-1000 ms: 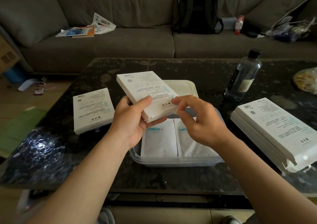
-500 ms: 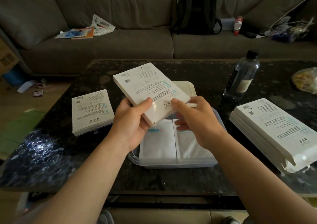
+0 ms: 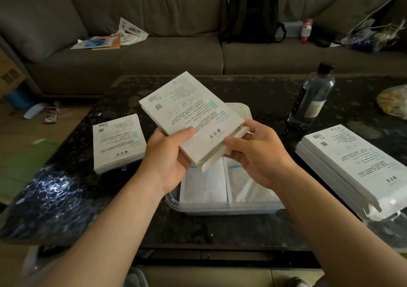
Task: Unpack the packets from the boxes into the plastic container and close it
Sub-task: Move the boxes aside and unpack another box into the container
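A dark speckled surface (image 3: 253,93) is carrying a clear water bottle (image 3: 312,97) with a black cap, standing upright at the right, and a yellowish bag (image 3: 394,101) is lying at the far right edge. Behind, a grey sofa (image 3: 165,55) is holding a black backpack (image 3: 251,11) leaning upright, loose papers (image 3: 110,37) to its left, and crumpled plastic bags (image 3: 374,35) at the right.

Your room is dim and flatly lit. Glare speckles the glossy table (image 3: 50,190) at lower left. The wide lens bows the frame edges, and the sofa (image 3: 154,55) along the top looks soft.
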Tool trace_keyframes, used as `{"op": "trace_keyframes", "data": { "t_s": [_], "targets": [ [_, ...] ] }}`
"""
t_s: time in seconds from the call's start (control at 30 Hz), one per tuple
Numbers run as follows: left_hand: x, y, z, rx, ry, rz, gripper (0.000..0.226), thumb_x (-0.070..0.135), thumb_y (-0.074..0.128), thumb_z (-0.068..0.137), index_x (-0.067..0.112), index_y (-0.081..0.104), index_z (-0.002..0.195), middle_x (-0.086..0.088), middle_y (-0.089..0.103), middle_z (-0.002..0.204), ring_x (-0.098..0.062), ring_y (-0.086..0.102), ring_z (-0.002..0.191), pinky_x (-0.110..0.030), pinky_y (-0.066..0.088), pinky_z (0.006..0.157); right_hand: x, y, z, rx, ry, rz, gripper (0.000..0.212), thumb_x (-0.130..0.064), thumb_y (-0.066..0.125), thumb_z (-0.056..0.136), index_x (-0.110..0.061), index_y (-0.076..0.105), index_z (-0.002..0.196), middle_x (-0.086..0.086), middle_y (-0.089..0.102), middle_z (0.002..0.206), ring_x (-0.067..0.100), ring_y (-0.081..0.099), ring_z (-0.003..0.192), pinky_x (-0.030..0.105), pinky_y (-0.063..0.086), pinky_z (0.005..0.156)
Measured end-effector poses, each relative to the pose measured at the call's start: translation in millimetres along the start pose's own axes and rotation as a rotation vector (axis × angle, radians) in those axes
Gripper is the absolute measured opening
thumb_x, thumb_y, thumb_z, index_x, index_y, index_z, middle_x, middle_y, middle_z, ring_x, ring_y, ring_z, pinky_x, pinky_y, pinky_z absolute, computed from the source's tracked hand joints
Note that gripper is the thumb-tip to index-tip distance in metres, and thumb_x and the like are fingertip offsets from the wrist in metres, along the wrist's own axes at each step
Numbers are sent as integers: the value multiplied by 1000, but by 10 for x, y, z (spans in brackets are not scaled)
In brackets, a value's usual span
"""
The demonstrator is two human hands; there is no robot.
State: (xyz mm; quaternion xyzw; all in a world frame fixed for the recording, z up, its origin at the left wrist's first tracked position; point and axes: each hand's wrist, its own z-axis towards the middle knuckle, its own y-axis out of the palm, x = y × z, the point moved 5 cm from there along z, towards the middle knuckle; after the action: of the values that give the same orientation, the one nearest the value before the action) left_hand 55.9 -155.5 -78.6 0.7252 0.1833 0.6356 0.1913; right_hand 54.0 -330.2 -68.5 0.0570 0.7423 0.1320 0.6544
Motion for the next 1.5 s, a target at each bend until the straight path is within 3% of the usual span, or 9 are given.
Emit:
{"op": "trace_keyframes", "data": {
  "t_s": [0.17,0.3,0.4,0.57,0.73,0.87,1.03,1.2,1.5],
  "targets": [
    [-42,-18,0,0,-160,-123,42,18,62,98,16,62,140,-11,76,123,-28,75,113,-45,66,82,-62,7,8,-125,-53,-11,44,15,57,89,-7,58,127,9,72,118,27,69,111,46,56,95],
    [-60,47,-46,-96,-233,-121,56,31,65,89,20,58,144,-16,70,134,-36,71,119,-59,63,78,-144,-91,21,-49,-196,-364,47,-3,72,87,-21,60,128,-7,71,116,15,68,109,40,59,89],
    [-67,83,-81,-129,-256,-118,54,32,62,90,20,59,143,-16,70,134,-34,72,117,-52,65,66,-217,-124,16,94,-347,-768,45,-29,78,82,-35,55,119,-23,65,107,0,67,95,15,53,73],
    [-88,85,-88,-91,-272,-169,54,26,64,89,13,61,141,-17,72,130,-31,75,110,-38,66,64,-225,-167,13,199,-409,-949,42,-42,79,78,-37,53,109,-26,59,97,3,63,89,14,50,71],
    [-87,68,-57,-75,-246,-178,55,21,66,90,13,60,143,-17,70,133,-32,70,121,-35,65,67,-274,-213,47,133,-371,-523,23,-23,70,92,-25,64,114,-10,70,107,11,69,101,33,61,83],
    [-100,56,-55,-73,-247,-174,57,21,69,88,13,60,143,-17,70,134,-31,71,120,-35,66,69,-294,-246,61,192,-375,-476,14,-22,63,97,-20,70,109,-7,74,102,13,71,97,34,62,80],
    [-68,38,-67,-100,-262,-189,53,21,66,90,11,61,141,-19,70,134,-32,70,121,-33,66,67,-282,-285,74,207,-223,-134,25,-17,49,104,-18,74,103,-1,75,100,22,72,96,43,61,84],
    [-92,18,-56,-93,-270,-188,54,21,67,90,11,61,143,-19,69,136,-31,71,121,-33,66,67,-236,-282,96,351,-251,-173,6,-17,62,97,-15,66,100,1,73,94,22,72,90,44,63,75],
    [-82,-26,-24,-45,-229,-204,52,19,66,93,14,59,144,-17,70,134,-32,70,121,-35,66,69,-235,-140,71,314,-296,-192,45,-20,49,103,-33,77,70,-11,74,86,19,67,96,26,58,67]
  ]
}}
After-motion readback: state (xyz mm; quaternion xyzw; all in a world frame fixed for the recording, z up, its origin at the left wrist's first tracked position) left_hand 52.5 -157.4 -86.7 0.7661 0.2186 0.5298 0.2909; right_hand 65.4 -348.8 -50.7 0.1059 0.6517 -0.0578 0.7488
